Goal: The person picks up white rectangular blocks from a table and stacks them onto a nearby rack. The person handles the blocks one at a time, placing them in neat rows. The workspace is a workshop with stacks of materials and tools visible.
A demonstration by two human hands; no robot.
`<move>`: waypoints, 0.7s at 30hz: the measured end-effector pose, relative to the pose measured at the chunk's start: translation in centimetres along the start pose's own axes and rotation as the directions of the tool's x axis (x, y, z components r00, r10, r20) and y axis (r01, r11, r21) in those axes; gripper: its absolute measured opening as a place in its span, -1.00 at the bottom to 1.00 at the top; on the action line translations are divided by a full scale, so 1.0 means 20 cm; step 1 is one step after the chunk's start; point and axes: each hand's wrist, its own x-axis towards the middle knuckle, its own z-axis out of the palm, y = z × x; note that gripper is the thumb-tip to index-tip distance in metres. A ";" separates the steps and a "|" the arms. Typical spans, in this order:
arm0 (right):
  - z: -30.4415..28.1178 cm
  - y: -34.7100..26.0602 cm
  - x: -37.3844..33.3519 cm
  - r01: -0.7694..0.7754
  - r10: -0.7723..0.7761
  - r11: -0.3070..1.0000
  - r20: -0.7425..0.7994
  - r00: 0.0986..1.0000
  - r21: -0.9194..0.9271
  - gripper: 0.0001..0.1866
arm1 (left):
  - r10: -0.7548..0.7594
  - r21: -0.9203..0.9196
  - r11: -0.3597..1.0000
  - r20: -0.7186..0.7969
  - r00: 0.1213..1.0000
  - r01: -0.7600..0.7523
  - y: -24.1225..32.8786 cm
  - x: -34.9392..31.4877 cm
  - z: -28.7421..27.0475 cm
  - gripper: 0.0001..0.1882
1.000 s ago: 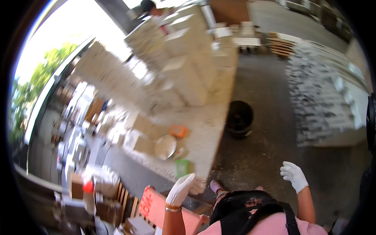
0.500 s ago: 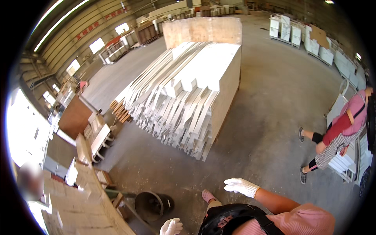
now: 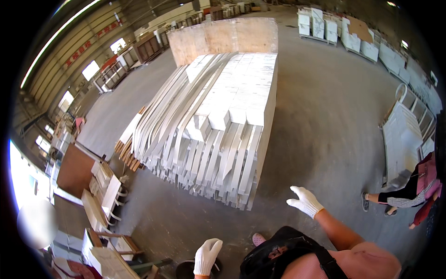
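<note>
My left hand (image 3: 207,256), in a white knit glove, is low in the view above the dark bucket (image 3: 186,269), partly hiding it. Its fingers are loosely bent, and no object shows in it. My right hand (image 3: 305,202), gloved the same way, reaches forward with fingers stretched and thumb apart, holding nothing. Ahead of both hands stands a large stack of long white strips (image 3: 211,160), their ends facing me. White blocks (image 3: 241,88) lie in rows on top, beside several curved strips. Neither hand touches the stack.
A plywood board (image 3: 227,35) stands upright behind the stack. Wooden pieces and a bench-like frame (image 3: 104,195) are at the left. A white panel rack (image 3: 402,139) and another person (image 3: 413,188) are at the right. Pallets of white panels (image 3: 318,25) stand farther back.
The view has shifted toward the stack, which appears closer. My left hand has risen further into view, and my right hand's thumb has spread. The other person at right has moved lower in the picture.
</note>
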 end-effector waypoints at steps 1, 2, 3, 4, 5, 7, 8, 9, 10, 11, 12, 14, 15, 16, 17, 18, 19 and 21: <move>-0.01 -0.02 0.06 -0.006 0.005 0.999 -0.022 1.000 -0.051 -0.29 | 0.043 0.038 0.998 -0.007 0.999 -0.042 0.03 0.08 -0.03 -0.53; -0.01 -0.04 0.14 -0.008 0.006 0.998 -0.033 0.999 -0.061 -0.28 | 0.085 0.074 0.994 -0.012 0.996 -0.084 0.06 0.17 -0.05 -0.50; -0.03 -0.04 0.22 -0.013 0.010 0.997 -0.045 0.999 -0.076 -0.28 | 0.128 0.107 0.986 -0.011 0.992 -0.127 0.13 0.26 -0.07 -0.47; -0.05 -0.05 0.32 0.001 -0.006 0.997 -0.069 0.998 -0.078 -0.27 | 0.086 0.090 0.992 0.022 0.996 -0.087 0.18 0.36 -0.08 -0.47; -0.07 -0.06 0.43 0.045 -0.058 0.994 -0.120 0.991 -0.101 -0.28 | 0.142 0.122 0.982 0.003 0.990 -0.142 0.23 0.46 -0.08 -0.46; -0.11 -0.11 0.69 0.037 -0.064 0.981 -0.133 0.989 -0.191 -0.29 | 0.252 0.194 0.951 -0.034 0.967 -0.241 0.33 0.66 -0.07 -0.44; -0.12 -0.12 0.84 0.066 -0.105 0.974 -0.176 0.979 -0.215 -0.29 | 0.245 0.215 0.948 -0.018 0.969 -0.236 0.37 0.76 -0.07 -0.39; -0.13 -0.14 0.99 0.089 -0.143 0.966 -0.217 0.966 -0.241 -0.28 | 0.279 0.274 0.926 -0.027 0.960 -0.261 0.43 0.86 -0.06 -0.37; -0.15 -0.16 1.15 0.106 -0.171 0.960 -0.241 0.955 -0.259 -0.27 | 0.313 0.336 0.898 -0.029 0.949 -0.286 0.50 0.95 -0.06 -0.35; -0.16 -0.18 1.32 0.124 -0.201 0.953 -0.269 0.942 -0.277 -0.26 | 0.352 0.398 0.863 -0.030 0.935 -0.312 0.56 1.04 -0.06 -0.33; -0.16 -0.22 1.48 0.144 -0.240 0.941 -0.307 0.921 -0.305 -0.26 | 0.396 0.414 0.844 -0.049 0.917 -0.342 0.55 1.14 -0.06 -0.29; -0.18 -0.25 1.75 0.125 -0.256 0.920 -0.329 0.909 -0.372 -0.24 | 0.424 0.503 0.795 -0.062 0.904 -0.338 0.67 1.33 -0.05 -0.25; -0.18 -0.25 1.87 0.099 -0.243 0.909 -0.321 0.915 -0.405 -0.22 | 0.436 0.545 0.769 -0.064 0.898 -0.334 0.72 1.41 -0.04 -0.23; -0.18 -0.25 1.99 0.071 -0.216 0.897 -0.291 0.932 -0.437 -0.16 | 0.428 0.566 0.750 -0.021 0.903 -0.342 0.77 1.51 -0.04 -0.19; -0.19 -0.24 2.09 0.076 -0.247 0.870 -0.298 0.922 -0.488 -0.14 | 0.448 0.598 0.723 -0.024 0.894 -0.346 0.82 1.60 -0.03 -0.18; -0.18 -0.23 2.15 0.079 -0.274 0.839 -0.292 0.916 -0.539 -0.12 | 0.457 0.625 0.700 -0.020 0.889 -0.346 0.86 1.67 -0.01 -0.17; -0.18 -0.23 2.21 0.082 -0.300 0.805 -0.284 0.911 -0.588 -0.09 | 0.466 0.651 0.676 -0.015 0.885 -0.345 0.89 1.75 0.01 -0.16; -0.16 -0.19 2.29 0.095 -0.254 0.824 -0.214 0.943 -0.558 -0.16 | 0.493 0.677 0.634 0.020 0.870 -0.375 0.94 1.93 0.03 -0.10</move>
